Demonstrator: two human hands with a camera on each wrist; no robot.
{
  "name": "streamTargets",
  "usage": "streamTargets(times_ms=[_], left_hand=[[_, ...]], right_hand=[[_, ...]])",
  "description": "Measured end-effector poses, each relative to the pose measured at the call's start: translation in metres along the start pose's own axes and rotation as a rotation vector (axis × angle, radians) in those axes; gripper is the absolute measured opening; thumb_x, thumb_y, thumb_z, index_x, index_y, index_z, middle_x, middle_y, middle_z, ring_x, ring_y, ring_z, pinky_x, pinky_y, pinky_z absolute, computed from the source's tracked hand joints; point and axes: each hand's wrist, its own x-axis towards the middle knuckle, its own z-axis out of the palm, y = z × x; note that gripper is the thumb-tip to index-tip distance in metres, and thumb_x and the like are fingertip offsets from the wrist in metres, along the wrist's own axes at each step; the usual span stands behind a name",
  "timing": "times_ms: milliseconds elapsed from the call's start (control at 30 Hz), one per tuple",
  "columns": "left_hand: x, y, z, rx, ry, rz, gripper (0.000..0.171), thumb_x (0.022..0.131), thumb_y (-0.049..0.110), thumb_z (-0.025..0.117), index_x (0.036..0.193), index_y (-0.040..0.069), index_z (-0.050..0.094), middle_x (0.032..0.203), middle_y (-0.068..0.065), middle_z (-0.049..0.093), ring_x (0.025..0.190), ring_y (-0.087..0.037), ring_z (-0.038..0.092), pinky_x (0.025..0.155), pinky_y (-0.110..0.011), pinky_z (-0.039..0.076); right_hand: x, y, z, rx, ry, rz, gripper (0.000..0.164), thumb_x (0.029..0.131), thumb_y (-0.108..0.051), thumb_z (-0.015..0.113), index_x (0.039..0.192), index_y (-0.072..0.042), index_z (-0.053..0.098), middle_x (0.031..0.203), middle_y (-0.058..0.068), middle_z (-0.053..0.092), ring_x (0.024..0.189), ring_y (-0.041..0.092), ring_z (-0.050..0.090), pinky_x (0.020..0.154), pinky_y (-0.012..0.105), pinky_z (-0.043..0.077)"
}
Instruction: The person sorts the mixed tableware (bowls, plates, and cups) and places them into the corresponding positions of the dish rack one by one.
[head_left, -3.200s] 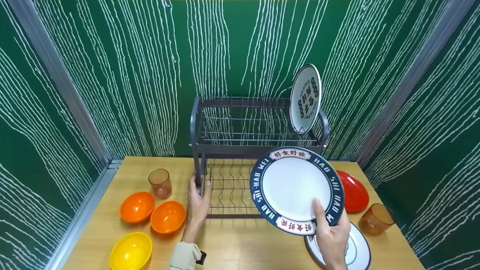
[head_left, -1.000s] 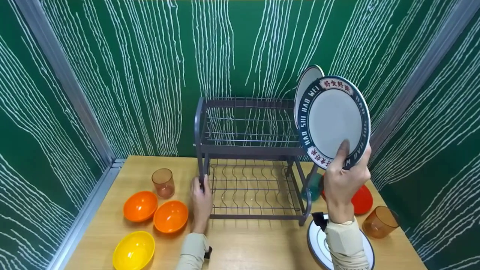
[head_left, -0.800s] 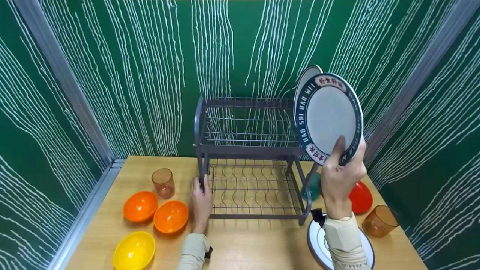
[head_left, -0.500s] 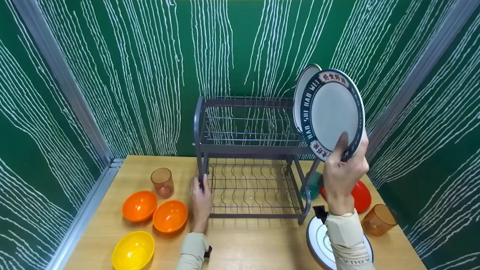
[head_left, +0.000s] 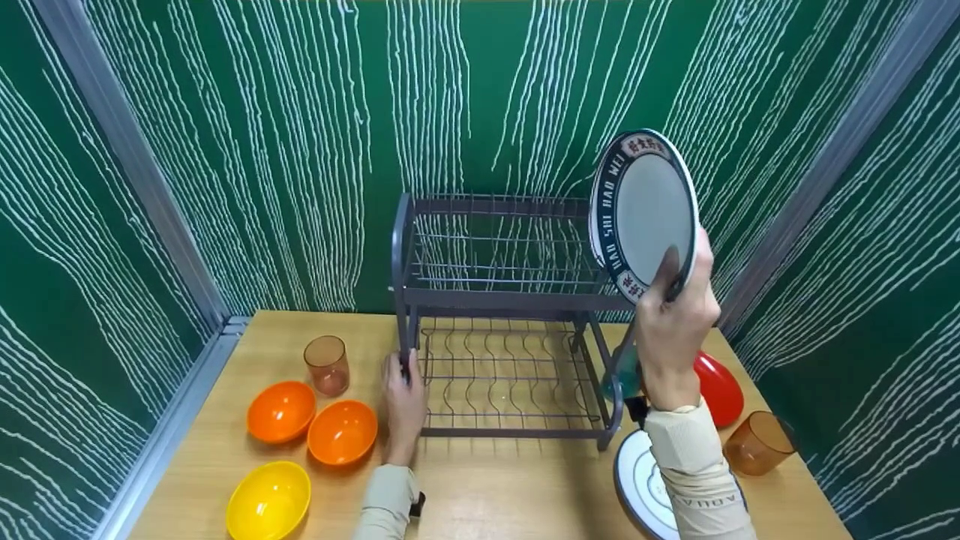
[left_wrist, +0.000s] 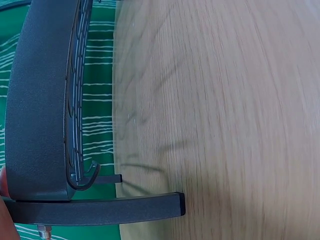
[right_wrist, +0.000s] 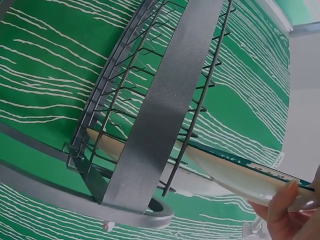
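**Dark-rimmed white plate, held on edge at the rack's upper right**

Plate (head_left: 654, 214): upper right of the head frame, at the right end of the rack's (head_left: 510, 301) top tier. Upright, long axis near vertical, top leaning slightly left; white face turned at a slant to the head camera. Whether it touches the rack: cannot tell. Second plate (right_wrist: 197, 184) stands just behind, in the top tier.

Lettering: HAO SHI HAO WEI, climbing the left rim; red Chinese characters in pale panels at top and bottom. Right sleeve (head_left: 701, 472): letters, not surely legible.

Right hand (head_left: 679, 315): pinches the plate's lower right edge, thumb along the face; forearm slants up from the lower right.

Left hand (head_left: 406, 401): grips the rack's left post, left of centre; forearm enters from the bottom edge.
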Motion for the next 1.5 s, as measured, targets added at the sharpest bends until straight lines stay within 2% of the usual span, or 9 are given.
streamTargets(times_ms=[133, 267, 467, 600, 733, 900, 1100, 1300, 1500], left_hand=[[0.002, -0.001, -0.001, 0.0, 0.008, 0.024, 0.015, 0.097, 0.018, 0.054, 0.096, 0.004, 0.057, 0.084, -0.005, 0.052, 0.076, -0.018, 0.047, 0.063, -0.03, 0.042], [0.002, 0.0, -0.001, 0.024, 0.004, 0.015, 0.015, 0.098, 0.021, 0.053, 0.096, 0.006, 0.057, 0.084, -0.004, 0.051, 0.075, -0.017, 0.046, 0.063, -0.03, 0.044], [0.0, 0.0, 0.0, 0.018, -0.007, 0.015, 0.015, 0.098, 0.02, 0.053, 0.095, 0.006, 0.056, 0.083, -0.004, 0.051, 0.075, -0.017, 0.046, 0.062, -0.03, 0.045], [-0.001, -0.002, 0.001, -0.007, -0.002, 0.021, 0.015, 0.097, 0.019, 0.053, 0.095, 0.005, 0.056, 0.082, -0.003, 0.05, 0.072, -0.015, 0.046, 0.058, -0.028, 0.045], [0.001, -0.001, 0.001, -0.008, 0.006, 0.045, 0.014, 0.097, 0.018, 0.054, 0.094, 0.004, 0.056, 0.081, -0.003, 0.05, 0.071, -0.014, 0.045, 0.057, -0.026, 0.045], [0.001, -0.001, 0.001, 0.017, 0.012, 0.056, 0.013, 0.097, 0.017, 0.054, 0.095, 0.004, 0.056, 0.081, -0.004, 0.05, 0.072, -0.016, 0.046, 0.06, -0.029, 0.044], [0.0, 0.001, 0.0, 0.05, -0.006, 0.008, 0.015, 0.098, 0.022, 0.052, 0.097, 0.007, 0.056, 0.081, -0.001, 0.048, 0.071, -0.014, 0.046, 0.059, -0.028, 0.043], [0.0, 0.001, -0.001, 0.024, -0.027, 0.006, 0.01, 0.098, 0.018, 0.053, 0.098, 0.008, 0.055, 0.081, -0.001, 0.048, 0.07, -0.013, 0.045, 0.057, -0.026, 0.044], [-0.001, -0.001, -0.002, 0.011, -0.038, 0.015, 0.014, 0.098, 0.02, 0.052, 0.1, 0.007, 0.056, 0.083, -0.001, 0.049, 0.072, -0.014, 0.045, 0.061, -0.026, 0.045]], right_hand=[[0.006, 0.0, 0.01, -0.012, -0.028, -0.034, 0.042, 0.094, -0.005, 0.056, 0.134, -0.015, 0.05, 0.13, 0.0, 0.058, 0.114, 0.02, 0.058, 0.088, 0.034, 0.051], [0.011, 0.001, 0.022, -0.037, -0.055, -0.049, 0.042, 0.095, -0.006, 0.053, 0.135, -0.017, 0.05, 0.13, 0.002, 0.058, 0.112, 0.022, 0.059, 0.087, 0.035, 0.052], [0.017, 0.006, 0.035, -0.147, -0.074, -0.012, 0.051, 0.087, 0.004, 0.059, 0.134, -0.016, 0.052, 0.117, 0.014, 0.064, 0.104, 0.029, 0.062, 0.086, 0.041, 0.053], [0.021, 0.008, 0.041, -0.148, -0.09, 0.022, 0.059, 0.082, 0.012, 0.059, 0.133, -0.015, 0.053, 0.115, 0.015, 0.063, 0.105, 0.027, 0.053, 0.094, 0.035, 0.047], [0.024, 0.009, 0.046, -0.175, -0.089, -0.007, 0.055, 0.083, 0.012, 0.057, 0.133, -0.012, 0.054, 0.115, 0.013, 0.062, 0.108, 0.028, 0.046, 0.1, 0.036, 0.04], [0.025, 0.011, 0.051, -0.204, -0.099, -0.001, 0.054, 0.081, 0.013, 0.058, 0.13, -0.011, 0.056, 0.123, 0.01, 0.058, 0.117, 0.026, 0.043, 0.104, 0.037, 0.035], [0.023, 0.013, 0.058, -0.221, -0.132, 0.039, 0.06, 0.078, 0.015, 0.059, 0.13, -0.015, 0.056, 0.137, 0.005, 0.046, 0.127, 0.019, 0.035, 0.107, 0.032, 0.029], [0.02, 0.017, 0.067, -0.232, -0.146, 0.035, 0.06, 0.078, 0.016, 0.058, 0.13, -0.015, 0.056, 0.145, 0.007, 0.036, 0.133, 0.018, 0.027, 0.107, 0.032, 0.03], [0.018, 0.017, 0.072, -0.216, -0.146, 0.032, 0.065, 0.076, 0.019, 0.056, 0.131, -0.015, 0.055, 0.149, 0.007, 0.029, 0.137, 0.017, 0.022, 0.106, 0.033, 0.033]])
